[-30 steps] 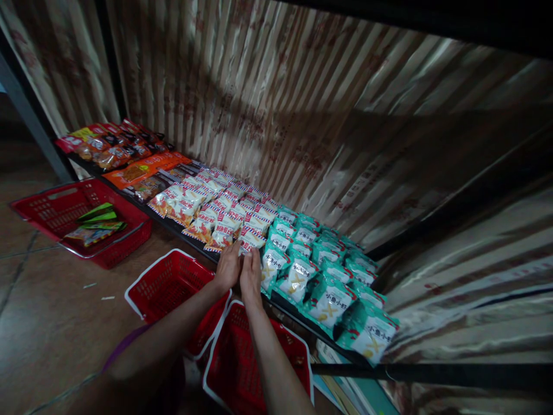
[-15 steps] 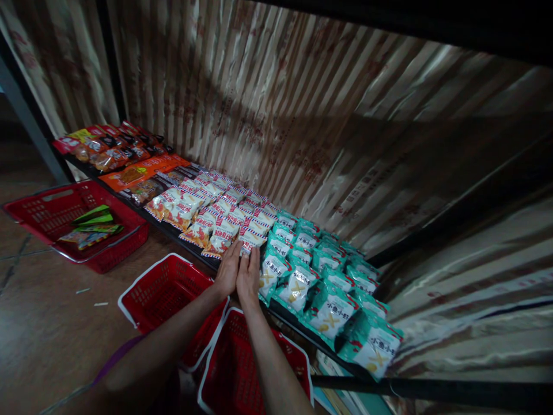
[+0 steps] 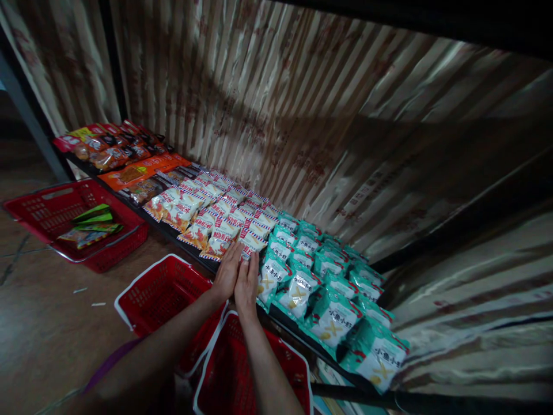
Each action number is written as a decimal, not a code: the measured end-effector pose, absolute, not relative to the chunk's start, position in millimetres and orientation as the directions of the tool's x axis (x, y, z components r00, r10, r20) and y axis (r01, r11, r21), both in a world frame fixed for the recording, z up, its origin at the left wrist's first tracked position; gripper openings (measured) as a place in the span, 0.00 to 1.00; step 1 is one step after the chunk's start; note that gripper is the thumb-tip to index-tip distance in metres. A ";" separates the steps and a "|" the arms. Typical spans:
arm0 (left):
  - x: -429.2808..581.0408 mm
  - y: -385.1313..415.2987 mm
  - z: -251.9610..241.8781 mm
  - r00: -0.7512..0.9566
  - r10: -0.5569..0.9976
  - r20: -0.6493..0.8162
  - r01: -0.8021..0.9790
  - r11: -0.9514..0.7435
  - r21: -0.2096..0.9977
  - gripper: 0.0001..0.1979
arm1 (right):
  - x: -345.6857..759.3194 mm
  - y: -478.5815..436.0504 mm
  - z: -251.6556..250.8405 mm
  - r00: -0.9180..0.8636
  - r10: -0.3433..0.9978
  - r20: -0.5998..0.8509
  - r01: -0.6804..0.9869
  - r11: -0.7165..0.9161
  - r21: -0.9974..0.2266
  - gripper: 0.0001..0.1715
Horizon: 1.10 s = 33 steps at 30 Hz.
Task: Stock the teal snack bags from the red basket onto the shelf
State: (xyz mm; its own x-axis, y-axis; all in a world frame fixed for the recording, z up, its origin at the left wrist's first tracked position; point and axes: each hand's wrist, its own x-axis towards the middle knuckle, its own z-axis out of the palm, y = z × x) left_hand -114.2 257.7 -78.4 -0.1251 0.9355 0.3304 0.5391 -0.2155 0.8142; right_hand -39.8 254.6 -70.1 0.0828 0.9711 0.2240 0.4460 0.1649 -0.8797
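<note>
Side by side, my left hand [image 3: 226, 274] and my right hand [image 3: 246, 286] rest at the shelf's front edge, fingers stretched out and close together. Their fingertips touch the lower part of a white snack bag [image 3: 251, 243] with red lettering, at the right end of its group. Neither hand is wrapped around anything. Rows of similar white and orange bags [image 3: 222, 233] lie to the left. Just right of my right hand stand rows of teal snack bags [image 3: 298, 291].
Below the shelf are two red baskets with white rims, one left [image 3: 166, 288] and one right [image 3: 224, 357]. Another red basket [image 3: 129, 242] at the left holds several green packets [image 3: 93, 214]. Orange and red packs [image 3: 112, 155] fill the shelf's far left. A striped curtain [image 3: 276, 115] hangs behind.
Both hands stay on the same white bag, almost unmoved. The view has shifted slightly; the teal bags appear a little lower and further right.
</note>
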 end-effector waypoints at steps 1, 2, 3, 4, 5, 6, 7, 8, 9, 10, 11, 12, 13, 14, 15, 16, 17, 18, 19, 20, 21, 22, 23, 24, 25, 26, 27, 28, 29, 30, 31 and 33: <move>-114.5 258.0 -79.9 -0.136 0.936 0.325 0.544 -0.203 0.814 0.25 | -39.8 250.4 -68.9 0.064 0.969 0.238 0.450 0.184 -0.874 0.41; -114.8 258.3 -81.4 -0.147 0.936 0.320 0.551 -0.191 0.812 0.26 | -40.0 245.1 -67.8 0.046 0.966 0.252 0.452 0.205 -0.868 0.40; -114.8 258.5 -82.9 -0.156 0.935 0.319 0.559 -0.183 0.809 0.26 | -40.0 239.0 -67.1 0.030 0.964 0.264 0.452 0.222 -0.864 0.39; -114.8 258.8 -84.3 -0.160 0.934 0.319 0.567 -0.178 0.805 0.26 | -40.0 232.5 -66.9 0.018 0.963 0.268 0.451 0.231 -0.862 0.38; -114.7 259.0 -85.4 -0.158 0.934 0.321 0.575 -0.177 0.799 0.26 | -39.8 226.1 -67.5 0.013 0.965 0.264 0.450 0.230 -0.863 0.37; -114.5 259.1 -86.3 -0.155 0.934 0.322 0.583 -0.177 0.793 0.26 | -39.5 220.2 -68.8 0.012 0.967 0.254 0.451 0.222 -0.865 0.37; -114.4 259.1 -86.9 -0.153 0.933 0.324 0.591 -0.177 0.787 0.26 | -38.9 215.3 -70.6 0.012 0.970 0.244 0.453 0.212 -0.866 0.37; -114.3 258.9 -87.1 -0.152 0.932 0.330 0.599 -0.178 0.780 0.26 | -38.1 211.6 -72.7 0.011 0.972 0.234 0.457 0.203 -0.866 0.37; -114.4 258.4 -87.0 -0.152 0.929 0.338 0.608 -0.182 0.773 0.26 | -37.1 209.2 -74.7 0.010 0.974 0.226 0.461 0.196 -0.865 0.37; -114.7 257.7 -86.6 -0.152 0.925 0.349 0.618 -0.187 0.764 0.26 | -36.2 208.1 -76.5 0.009 0.975 0.221 0.463 0.191 -0.866 0.37; -115.1 256.6 -86.0 -0.153 0.920 0.361 0.627 -0.192 0.755 0.26 | -35.3 207.9 -77.7 0.009 0.976 0.216 0.459 0.188 -0.868 0.37; -115.6 255.3 -85.3 -0.156 0.915 0.372 0.636 -0.195 0.747 0.26 | -34.7 208.4 -78.4 0.011 0.977 0.212 0.450 0.185 -0.874 0.36; -116.2 253.8 -84.5 -0.160 0.912 0.379 0.646 -0.193 0.739 0.26 | -34.3 209.1 -78.5 0.015 0.978 0.210 0.437 0.182 -0.881 0.36; -116.7 252.2 -83.8 -0.165 0.909 0.382 0.657 -0.188 0.730 0.26 | -34.2 209.7 -78.2 0.020 0.978 0.207 0.423 0.179 -0.888 0.36; -117.1 250.5 -83.3 -0.171 0.908 0.383 0.670 -0.178 0.721 0.26 | -34.5 210.1 -77.7 0.023 0.979 0.204 0.410 0.177 -0.895 0.36; -117.3 248.7 -82.8 -0.176 0.908 0.381 0.685 -0.165 0.710 0.26 | -34.9 210.1 -77.2 0.025 0.979 0.203 0.399 0.176 -0.900 0.36; -117.2 247.1 -82.5 -0.180 0.909 0.375 0.702 -0.148 0.697 0.25 | -35.5 209.8 -76.8 0.022 0.979 0.201 0.393 0.176 -0.902 0.36; -116.8 245.5 -82.2 -0.182 0.913 0.366 0.720 -0.130 0.682 0.24 | -36.2 209.4 -76.7 0.016 0.980 0.200 0.391 0.178 -0.903 0.36; -116.2 244.1 -81.9 -0.182 0.916 0.357 0.738 -0.113 0.665 0.24 | -36.9 209.0 -76.9 0.011 0.980 0.198 0.392 0.178 -0.903 0.36; -115.5 242.8 -81.5 -0.183 0.918 0.352 0.755 -0.098 0.648 0.23 | -37.5 209.0 -77.4 0.007 0.981 0.195 0.393 0.177 -0.902 0.37; -114.7 241.6 -81.0 -0.184 0.918 0.352 0.770 -0.088 0.632 0.22 | -38.0 209.5 -78.1 0.008 0.981 0.192 0.394 0.173 -0.903 0.37; -114.0 240.7 -80.2 -0.185 0.917 0.354 0.783 -0.081 0.617 0.22 | -38.5 210.5 -79.1 0.014 0.982 0.188 0.394 0.167 -0.904 0.37; -113.4 239.9 -79.2 -0.188 0.914 0.359 0.793 -0.074 0.604 0.22 | -39.0 212.0 -80.0 0.024 0.983 0.184 0.394 0.160 -0.905 0.37; -113.1 239.2 -78.2 -0.192 0.912 0.362 0.802 -0.066 0.593 0.22 | -39.6 213.9 -80.7 0.035 0.983 0.180 0.394 0.153 -0.906 0.36; -113.0 238.8 -77.1 -0.196 0.911 0.362 0.810 -0.058 0.584 0.22 | -40.1 215.9 -81.2 0.039 0.983 0.177 0.396 0.147 -0.906 0.36; -113.1 238.5 -76.2 -0.198 0.912 0.358 0.815 -0.050 0.578 0.23 | -40.7 217.6 -81.2 0.040 0.984 0.175 0.402 0.144 -0.904 0.36; -113.3 238.4 -75.5 -0.198 0.915 0.353 0.818 -0.044 0.574 0.23 | -41.3 218.7 -80.7 0.041 0.984 0.174 0.411 0.143 -0.901 0.36; -113.6 238.4 -75.0 -0.195 0.917 0.347 0.818 -0.042 0.573 0.24 | -41.4 219.1 -79.5 0.036 0.983 0.179 0.424 0.147 -0.894 0.36; -113.9 238.5 -74.8 -0.192 0.921 0.339 0.817 -0.042 0.575 0.24 | -41.0 218.4 -77.8 0.026 0.981 0.193 0.443 0.162 -0.882 0.36; -114.0 238.7 -74.9 -0.189 0.925 0.330 0.814 -0.040 0.580 0.24 | -39.8 216.6 -75.6 0.009 0.976 0.219 0.467 0.190 -0.863 0.35; -113.9 238.9 -75.1 -0.189 0.928 0.322 0.811 -0.037 0.584 0.24 | -37.5 213.8 -73.2 -0.012 0.966 0.258 0.498 0.229 -0.836 0.34; -113.0 239.4 -75.6 -0.196 0.927 0.321 0.808 -0.033 0.588 0.24 | -29.3 205.7 -68.9 -0.061 0.931 0.359 0.576 0.326 -0.750 0.33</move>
State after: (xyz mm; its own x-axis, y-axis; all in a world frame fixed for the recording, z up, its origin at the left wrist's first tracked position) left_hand -113.0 239.4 -75.6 -0.1963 0.9265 0.3210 0.8082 -0.0325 0.5880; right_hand -29.3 205.7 -68.9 -0.0607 0.9314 0.3589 0.5757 0.3264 -0.7497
